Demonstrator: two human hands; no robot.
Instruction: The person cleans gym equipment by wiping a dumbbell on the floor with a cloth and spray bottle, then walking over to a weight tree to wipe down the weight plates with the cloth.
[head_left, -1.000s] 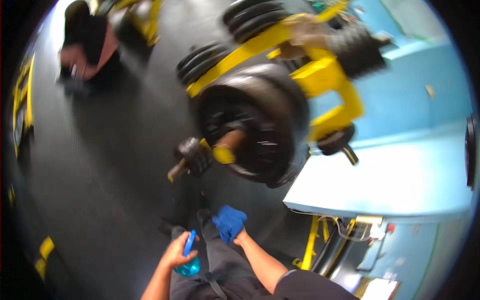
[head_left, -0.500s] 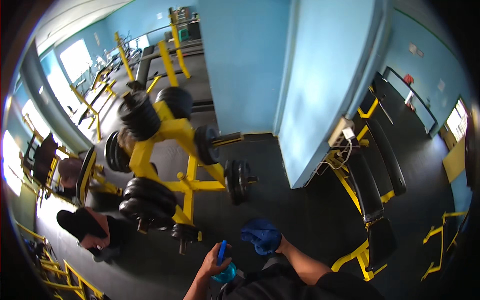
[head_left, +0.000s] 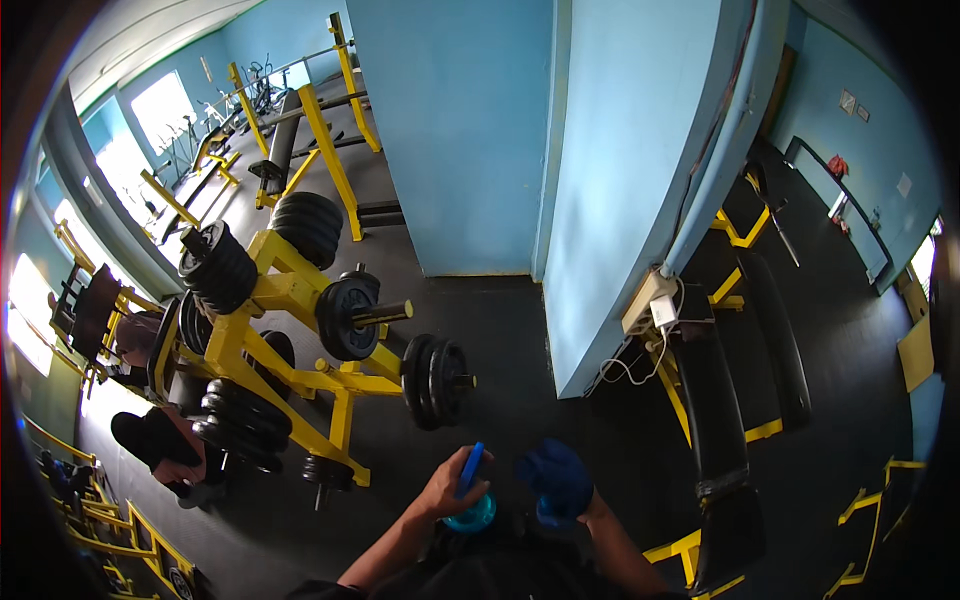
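My left hand [head_left: 440, 492] is closed around a spray bottle [head_left: 476, 513] with a blue trigger head and a see-through teal body. It is held upright in front of me at the lower middle. To its right, a bunched dark blue cloth [head_left: 556, 478] covers most of my right hand [head_left: 596, 508], whose fingers are hidden behind the folds. Cloth and bottle are slightly apart. Just beyond my left hand stands a yellow weight rack [head_left: 285, 290] loaded with black plates [head_left: 432, 382].
A person in a black cap [head_left: 150, 440] is low beside the rack at left. A light blue pillar [head_left: 630, 180] rises ahead, with a white power strip [head_left: 648, 303] and dangling cables. A black padded bench [head_left: 718, 400] stands at right on dark flooring [head_left: 480, 330].
My view has shifted, so the rack sits farther left and looks nearer. Both hands appear a little farther right in the picture, still holding the spray bottle and the cloth.
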